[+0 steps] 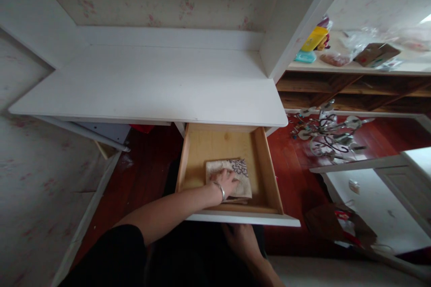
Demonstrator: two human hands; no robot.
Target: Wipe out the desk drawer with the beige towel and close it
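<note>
A pulled-out wooden drawer [218,141] under a white desk [161,85] holds a folded beige cloth [242,186] with a dark pattern at its far right corner. My left hand [226,180], with a silver bangle at the wrist, rests on the cloth with its fingers outstretched and slightly apart. Just below the drawer's white front [242,218], my right hand [244,235] is close to or touching its underside. The front's edge hides part of the right fingers, so their grip cannot be made out.
To the right, a chandelier [332,136] lies on the red wooden floor [286,170]. Beyond it, wooden shelving [316,85] carries bags and a cardboard box [375,54]. A brown bag [323,222] stands by a white cabinet [367,188] at lower right. Flowered wall [37,179] borders the left.
</note>
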